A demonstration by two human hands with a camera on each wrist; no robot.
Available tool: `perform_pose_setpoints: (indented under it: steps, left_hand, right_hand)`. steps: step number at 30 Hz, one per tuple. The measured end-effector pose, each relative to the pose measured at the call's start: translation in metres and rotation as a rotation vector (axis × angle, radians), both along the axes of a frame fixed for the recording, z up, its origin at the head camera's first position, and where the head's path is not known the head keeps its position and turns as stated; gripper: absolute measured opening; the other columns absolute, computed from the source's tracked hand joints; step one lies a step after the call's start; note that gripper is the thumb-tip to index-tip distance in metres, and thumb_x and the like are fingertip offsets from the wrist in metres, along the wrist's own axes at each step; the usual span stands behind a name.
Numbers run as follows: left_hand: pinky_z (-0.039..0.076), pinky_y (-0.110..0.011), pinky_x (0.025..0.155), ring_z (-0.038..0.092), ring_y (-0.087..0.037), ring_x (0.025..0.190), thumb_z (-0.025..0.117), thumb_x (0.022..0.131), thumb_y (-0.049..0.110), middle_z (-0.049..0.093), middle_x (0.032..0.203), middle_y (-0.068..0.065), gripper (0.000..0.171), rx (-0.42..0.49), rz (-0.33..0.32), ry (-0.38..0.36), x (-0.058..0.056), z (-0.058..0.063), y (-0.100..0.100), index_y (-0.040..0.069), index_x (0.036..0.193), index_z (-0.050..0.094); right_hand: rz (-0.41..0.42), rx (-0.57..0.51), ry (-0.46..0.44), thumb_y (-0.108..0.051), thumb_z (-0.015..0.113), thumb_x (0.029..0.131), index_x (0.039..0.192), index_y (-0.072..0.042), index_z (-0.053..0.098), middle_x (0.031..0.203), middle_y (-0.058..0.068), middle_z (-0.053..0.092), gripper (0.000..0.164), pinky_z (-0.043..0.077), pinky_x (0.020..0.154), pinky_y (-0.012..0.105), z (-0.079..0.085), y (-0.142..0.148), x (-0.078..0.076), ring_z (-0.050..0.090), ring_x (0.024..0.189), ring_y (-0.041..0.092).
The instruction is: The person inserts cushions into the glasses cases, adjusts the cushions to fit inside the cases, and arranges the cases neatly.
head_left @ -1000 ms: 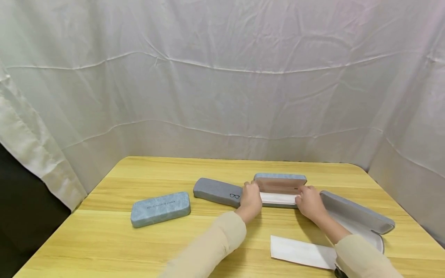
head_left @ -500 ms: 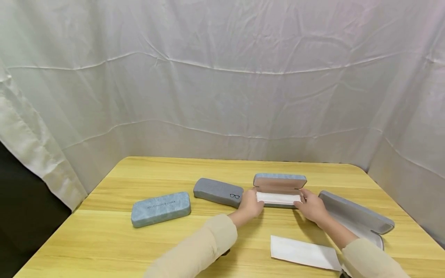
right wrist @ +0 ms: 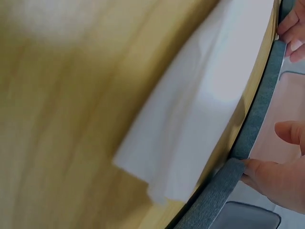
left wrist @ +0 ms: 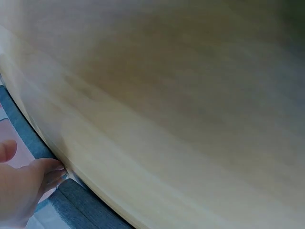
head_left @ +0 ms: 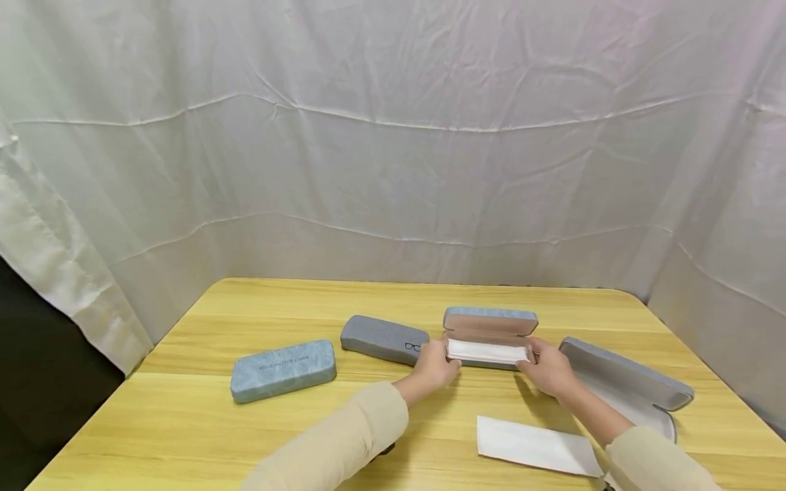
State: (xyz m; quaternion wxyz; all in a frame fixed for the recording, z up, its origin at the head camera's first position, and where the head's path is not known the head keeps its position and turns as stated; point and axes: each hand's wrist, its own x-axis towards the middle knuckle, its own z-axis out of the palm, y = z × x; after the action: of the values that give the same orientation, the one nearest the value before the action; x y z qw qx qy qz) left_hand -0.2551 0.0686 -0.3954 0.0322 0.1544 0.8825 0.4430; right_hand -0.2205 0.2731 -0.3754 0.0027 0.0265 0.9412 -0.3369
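Note:
An opened light-blue glasses case [head_left: 490,314] stands near the back of the table, its pinkish lining showing and lid raised. A white folded cloth [head_left: 488,350] lies in its bottom half. My left hand [head_left: 432,368] grips the left end of this case, and my right hand [head_left: 548,368] holds the right end, thumb toward the front. In the right wrist view, the fingers of the right hand [right wrist: 281,179] curl behind the case's edge. Part of the left hand [left wrist: 21,193] shows in the left wrist view, beside the blue case edge.
Left of the hands lie a closed grey glasses case [head_left: 383,337] and a closed light-blue one [head_left: 284,370]. An open grey case [head_left: 629,382] is at the right, partly behind the right forearm. Another white folded cloth [head_left: 537,447] lies in front.
My hands have gone from the cloth's ends to the ends of the light-blue case. The cloth sits lower inside, and the case has shifted slightly left.

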Motion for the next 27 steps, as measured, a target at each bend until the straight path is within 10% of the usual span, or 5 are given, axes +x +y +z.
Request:
perform_pose_setpoints:
  steps: [5, 10, 16, 22, 27]
  left_hand:
    - [0.027, -0.015, 0.036, 0.029, -0.007, 0.035, 0.06, 0.087, 0.004, 0.066, 0.102, -0.025, 0.052, -0.001, -0.011, 0.013, -0.001, -0.001, -0.006, -0.015, 0.131, 0.04]
    - [0.026, -0.016, 0.035, 0.027, -0.007, 0.034, 0.059, 0.088, 0.005, 0.066, 0.078, -0.025, 0.055, -0.001, -0.024, -0.013, -0.002, 0.0, -0.011, -0.014, 0.134, 0.035]
    - [0.026, -0.015, 0.035, 0.027, -0.007, 0.035, 0.059, 0.088, 0.005, 0.065, 0.103, -0.026, 0.054, 0.002, -0.024, -0.013, -0.003, 0.001, -0.019, -0.013, 0.134, 0.036]
    - [0.024, -0.015, 0.033, 0.025, -0.006, 0.034, 0.057, 0.09, 0.006, 0.041, 0.043, -0.002, 0.056, 0.012, -0.056, -0.033, -0.005, 0.001, -0.028, -0.014, 0.136, 0.032]
    - [0.024, -0.015, 0.035, 0.025, -0.006, 0.036, 0.057, 0.09, 0.007, 0.032, 0.044, 0.005, 0.056, 0.002, -0.059, -0.021, -0.006, -0.001, -0.032, -0.012, 0.136, 0.033]
  right_hand:
    - [-0.001, -0.04, 0.015, -0.009, 0.054, 0.088, 0.135, 0.013, 0.034, 0.057, -0.004, 0.036, 0.055, 0.032, 0.048, 0.023, -0.001, -0.007, 0.002, 0.028, 0.046, 0.008]
    - [0.004, -0.035, 0.019, -0.009, 0.055, 0.088, 0.135, 0.012, 0.035, 0.057, -0.003, 0.031, 0.055, 0.031, 0.05, 0.024, -0.002, -0.011, 0.002, 0.026, 0.048, 0.009]
    - [0.011, -0.046, 0.031, -0.008, 0.057, 0.087, 0.134, 0.011, 0.037, 0.06, -0.002, 0.029, 0.055, 0.029, 0.052, 0.024, -0.004, -0.017, 0.0, 0.025, 0.051, 0.01]
    - [0.029, -0.041, 0.06, -0.009, 0.058, 0.087, 0.133, 0.012, 0.037, 0.062, 0.0, 0.03, 0.055, 0.027, 0.052, 0.024, -0.004, -0.022, -0.001, 0.024, 0.052, 0.01]
    - [0.037, -0.03, 0.079, -0.009, 0.058, 0.087, 0.133, 0.012, 0.038, 0.064, 0.0, 0.031, 0.055, 0.027, 0.052, 0.024, -0.005, -0.024, 0.0, 0.024, 0.054, 0.011]
